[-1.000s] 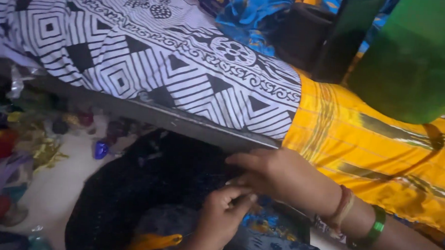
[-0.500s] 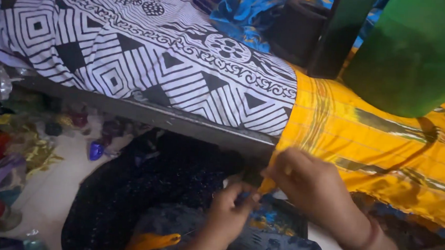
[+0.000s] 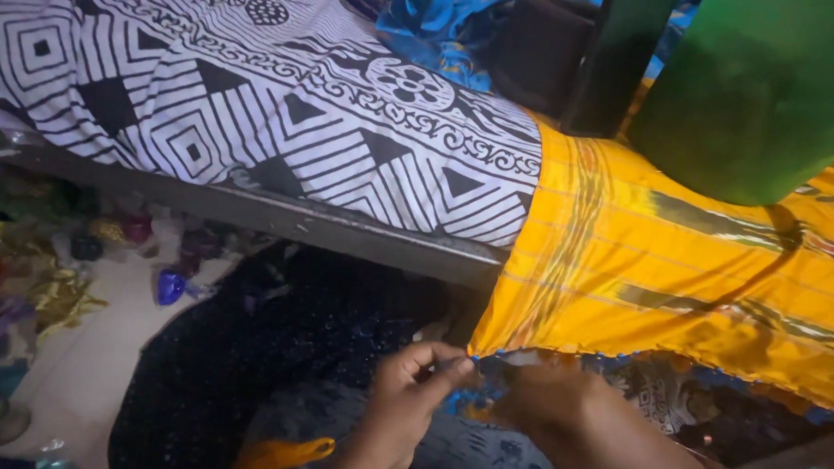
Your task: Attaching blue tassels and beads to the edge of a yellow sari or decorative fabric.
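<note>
Lower centre of frame: left hand (image 3: 402,405) pinched the corner of the yellow cloth (image 3: 674,280); right hand (image 3: 568,420) touched its hem, grip blurred, cannot tell.

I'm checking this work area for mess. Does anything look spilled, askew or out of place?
Yes: small shiny trinkets and crumpled gold bits lie scattered over the pale floor at left. The yellow cloth hangs evenly; the left hand pinches its lower corner, with the right hand beside it.

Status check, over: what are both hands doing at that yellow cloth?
Left hand pinching the corner of the yellow cloth hem. Right hand at the same lower edge, grip blurred. Dark sequinned fabric underneath; nothing blocking.
</note>
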